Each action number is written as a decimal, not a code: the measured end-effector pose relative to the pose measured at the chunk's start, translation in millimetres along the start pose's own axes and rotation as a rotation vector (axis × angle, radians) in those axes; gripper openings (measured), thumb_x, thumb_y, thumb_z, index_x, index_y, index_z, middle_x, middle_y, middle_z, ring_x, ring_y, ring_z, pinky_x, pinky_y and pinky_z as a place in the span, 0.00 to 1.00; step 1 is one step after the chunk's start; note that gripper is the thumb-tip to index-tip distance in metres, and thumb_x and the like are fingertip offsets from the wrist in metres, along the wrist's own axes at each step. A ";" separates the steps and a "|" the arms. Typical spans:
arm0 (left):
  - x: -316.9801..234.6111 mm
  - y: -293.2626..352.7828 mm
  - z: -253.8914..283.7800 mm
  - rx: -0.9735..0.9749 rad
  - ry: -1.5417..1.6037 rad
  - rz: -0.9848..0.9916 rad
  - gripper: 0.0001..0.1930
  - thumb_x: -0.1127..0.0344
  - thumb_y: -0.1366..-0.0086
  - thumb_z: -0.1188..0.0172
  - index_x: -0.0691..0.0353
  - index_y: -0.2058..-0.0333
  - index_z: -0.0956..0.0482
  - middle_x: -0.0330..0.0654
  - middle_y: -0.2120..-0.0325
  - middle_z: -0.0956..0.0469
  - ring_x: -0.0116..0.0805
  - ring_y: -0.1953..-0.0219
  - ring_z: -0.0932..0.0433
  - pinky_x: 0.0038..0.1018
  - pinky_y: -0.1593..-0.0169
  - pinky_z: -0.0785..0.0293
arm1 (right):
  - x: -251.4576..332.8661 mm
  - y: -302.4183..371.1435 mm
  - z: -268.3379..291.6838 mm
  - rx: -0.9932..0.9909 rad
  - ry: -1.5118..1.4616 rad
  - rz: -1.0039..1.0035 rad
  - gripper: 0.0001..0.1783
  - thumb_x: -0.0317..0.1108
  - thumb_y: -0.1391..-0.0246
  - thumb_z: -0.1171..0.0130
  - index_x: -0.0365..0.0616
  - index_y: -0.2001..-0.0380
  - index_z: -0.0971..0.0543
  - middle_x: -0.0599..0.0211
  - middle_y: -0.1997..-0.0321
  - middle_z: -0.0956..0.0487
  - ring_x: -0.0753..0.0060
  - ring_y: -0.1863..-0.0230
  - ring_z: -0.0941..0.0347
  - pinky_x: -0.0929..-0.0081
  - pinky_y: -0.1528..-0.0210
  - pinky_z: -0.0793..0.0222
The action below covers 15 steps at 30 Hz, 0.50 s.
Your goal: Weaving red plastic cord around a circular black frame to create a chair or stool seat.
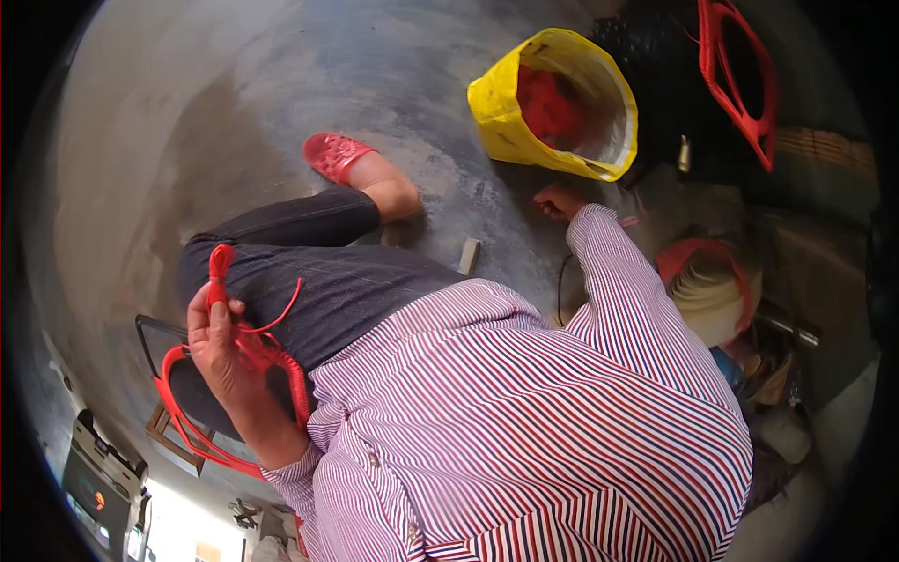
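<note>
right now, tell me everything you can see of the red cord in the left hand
The red cord is thin and bright, flexible-looking, perhaps plastic or textile. It is gathered into a narrow bundle standing upright above the left hand, pinched by thumb and fingers. A loose strand curves out rightward, its tip pointing up in front of the dark trousers. Whether the red strands lower down belong to it is unclear.

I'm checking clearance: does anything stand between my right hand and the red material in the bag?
Yes: the near wall of the yellow bag stands between the right hand and the red material; nothing visible covers its opening.
</note>
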State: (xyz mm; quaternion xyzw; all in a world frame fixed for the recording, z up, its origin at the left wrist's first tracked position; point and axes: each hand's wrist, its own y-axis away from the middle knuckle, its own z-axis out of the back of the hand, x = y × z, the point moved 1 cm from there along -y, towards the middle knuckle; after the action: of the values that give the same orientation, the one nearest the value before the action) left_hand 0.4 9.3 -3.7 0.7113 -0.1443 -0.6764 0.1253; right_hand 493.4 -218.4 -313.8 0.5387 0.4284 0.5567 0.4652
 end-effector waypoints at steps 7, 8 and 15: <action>-9.5 5.9 -7.8 0.100 0.087 0.066 0.13 0.72 0.34 0.44 0.65 0.51 0.28 0.41 0.67 0.23 0.22 0.67 0.24 0.12 0.65 0.27 | -60.0 47.6 30.8 -0.304 -0.409 -0.054 0.08 0.40 0.48 0.39 0.49 0.72 0.22 0.75 0.78 0.25 0.83 0.78 0.31 0.82 0.77 0.34; -10.1 4.8 -9.2 0.099 0.075 0.053 0.14 0.72 0.34 0.44 0.66 0.51 0.28 0.41 0.67 0.23 0.22 0.67 0.24 0.12 0.65 0.26 | -64.5 53.6 33.4 -0.390 -0.493 -0.054 0.07 0.39 0.49 0.38 0.49 0.75 0.23 0.76 0.79 0.26 0.82 0.79 0.31 0.82 0.78 0.34; -6.7 3.1 -2.0 0.087 0.050 0.037 0.14 0.71 0.34 0.45 0.68 0.50 0.30 0.42 0.65 0.24 0.23 0.64 0.25 0.14 0.60 0.26 | -110.9 63.3 38.0 -0.604 -0.828 -0.073 0.07 0.38 0.48 0.38 0.49 0.75 0.23 0.76 0.82 0.26 0.83 0.83 0.33 0.84 0.82 0.35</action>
State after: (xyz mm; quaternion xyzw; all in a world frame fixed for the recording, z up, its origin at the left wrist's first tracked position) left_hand 1.9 8.9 3.7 0.7299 -0.1835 -0.6492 0.1104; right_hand 526.4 -340.6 -272.2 0.5402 0.0471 0.3791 0.7499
